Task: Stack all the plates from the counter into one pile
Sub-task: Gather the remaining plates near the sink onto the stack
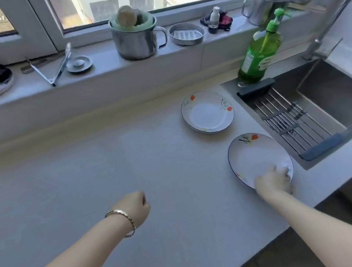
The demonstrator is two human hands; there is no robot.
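Two white plates with dark rims and small orange marks lie apart on the pale counter [108, 178]. The far plate [207, 111] sits near the sink's back left corner. The near plate [255, 157] lies beside the sink's front left edge. My right hand [273, 181] grips the near plate's front rim, fingers curled over the edge. My left hand [136, 207], with a bracelet on the wrist, hovers over the bare counter with fingers curled and nothing in it.
A steel sink [327, 104] with a roll-up drying rack [288, 118] is at the right. A green soap bottle [259, 53] and tap [334, 16] stand behind it. The windowsill holds a steel mug [137, 40], tongs [54, 67], a soap dish [187, 34] and more steel cups.
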